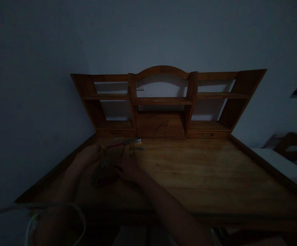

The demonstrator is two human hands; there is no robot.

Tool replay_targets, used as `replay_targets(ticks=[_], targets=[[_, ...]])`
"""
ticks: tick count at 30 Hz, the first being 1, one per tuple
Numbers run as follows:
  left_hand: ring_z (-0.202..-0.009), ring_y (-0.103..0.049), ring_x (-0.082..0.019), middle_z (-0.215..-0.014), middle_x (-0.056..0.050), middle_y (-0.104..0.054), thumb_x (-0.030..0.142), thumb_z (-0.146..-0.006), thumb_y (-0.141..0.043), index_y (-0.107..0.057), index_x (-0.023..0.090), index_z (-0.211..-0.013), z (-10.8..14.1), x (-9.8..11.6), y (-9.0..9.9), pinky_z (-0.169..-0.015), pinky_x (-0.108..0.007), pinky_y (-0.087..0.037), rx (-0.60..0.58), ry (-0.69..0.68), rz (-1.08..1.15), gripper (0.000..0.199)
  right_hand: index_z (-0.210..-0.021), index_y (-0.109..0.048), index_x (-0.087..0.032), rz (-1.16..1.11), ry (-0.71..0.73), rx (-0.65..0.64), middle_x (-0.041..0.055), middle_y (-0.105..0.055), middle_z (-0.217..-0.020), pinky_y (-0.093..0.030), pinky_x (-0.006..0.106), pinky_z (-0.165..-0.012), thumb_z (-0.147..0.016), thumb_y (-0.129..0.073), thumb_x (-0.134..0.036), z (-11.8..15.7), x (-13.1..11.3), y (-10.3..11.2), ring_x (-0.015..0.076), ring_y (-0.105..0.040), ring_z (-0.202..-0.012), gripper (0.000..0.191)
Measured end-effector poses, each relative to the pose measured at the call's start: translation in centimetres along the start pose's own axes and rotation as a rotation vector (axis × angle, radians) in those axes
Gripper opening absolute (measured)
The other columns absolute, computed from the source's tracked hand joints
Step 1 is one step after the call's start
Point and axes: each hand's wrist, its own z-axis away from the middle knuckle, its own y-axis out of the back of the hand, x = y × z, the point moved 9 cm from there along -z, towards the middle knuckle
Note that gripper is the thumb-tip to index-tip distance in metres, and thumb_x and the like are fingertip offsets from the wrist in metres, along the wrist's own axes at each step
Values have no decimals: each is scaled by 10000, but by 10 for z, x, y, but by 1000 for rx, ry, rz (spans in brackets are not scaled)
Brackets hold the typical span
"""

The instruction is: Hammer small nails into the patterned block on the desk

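A dark, crumpled bag-like object (104,171) lies on the left part of the wooden desk; the dim light hides its details. My left hand (95,152) is at its upper left edge, fingers blurred in shadow. At its right side is my right hand (128,169), its fingers reaching onto it, with a gap between thumb and fingers. Just behind the hands lies a hammer-like tool (133,140) with a red handle. Beside it are a small yellowish piece (131,147) and a thin metal tool (140,149).
A wooden shelf unit (162,100) with drawers stands along the back of the desk (194,171). A pale cable (48,205) loops at the lower left. Raised edges border the desktop on both sides. A white surface (279,164) is beyond the right edge.
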Motion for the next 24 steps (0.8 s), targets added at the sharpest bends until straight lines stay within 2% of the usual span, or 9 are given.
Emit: replay_targets(ticks=[2,5,8,11,13,15,18,24], targets=[[-778,-623,-230,-814,-93,-658,362,-877,-408,-603,168,-804,-5,16,5,-714,-305,-440,51,-34,31,284,-1201,-587,-203,-2,-3,1,63,-637,-1192,-421,355,-921,-943,-482,-300,0,1,0,212,-568,-1090,295],[-835,-608,-190,-910,-68,-665,323,-888,-380,-589,173,-864,-12,61,-1,-766,-284,-449,126,-182,220,258,-1169,-598,-207,-4,-2,-3,56,-644,-1176,-425,359,-917,-946,-473,-302,1,1,-1,206,-581,-1059,273],[-843,-605,-175,-893,-47,-677,269,-847,-441,-619,172,-854,-21,101,-28,-783,-275,-463,147,-289,354,202,-1206,-580,-204,7,-5,-3,68,-612,-1246,-391,386,-985,-943,-470,-298,1,2,-3,220,-548,-1132,300],[-883,-616,-172,-923,-57,-693,182,-826,-462,-649,164,-866,-30,123,-64,-812,-268,-461,147,-354,330,192,-1354,-461,-123,37,-33,11,158,-428,-1441,-294,462,-1080,-922,-491,-302,1,8,-6,295,-360,-1332,469],[-868,-628,-169,-916,-65,-702,134,-817,-465,-665,166,-832,-35,128,-83,-803,-258,-457,130,-361,267,203,-1421,-364,-78,48,-52,9,198,-314,-1500,-271,488,-1095,-912,-490,-285,0,12,-10,319,-283,-1377,563],[-845,-635,-173,-891,-70,-708,119,-816,-474,-678,168,-808,-39,127,-94,-796,-264,-454,117,-362,227,209,-1438,-339,-81,45,-56,-1,196,-321,-1498,-289,473,-1095,-903,-492,-264,0,16,-14,309,-306,-1371,586],[-875,-628,-199,-893,-86,-706,128,-817,-494,-693,158,-816,-41,125,-96,-831,-303,-444,115,-373,182,201,-1444,-341,-99,28,-48,1,169,-379,-1474,-291,433,-1108,-873,-532,-257,0,17,-17,288,-320,-1370,623],[-952,-589,-236,-909,-99,-682,133,-814,-509,-689,156,-803,-38,129,-98,-911,-358,-401,122,-385,99,181,-1487,-237,-98,22,-55,44,164,-314,-1511,-275,426,-1122,-877,-524,-296,1,15,-11,278,-266,-1397,702]])
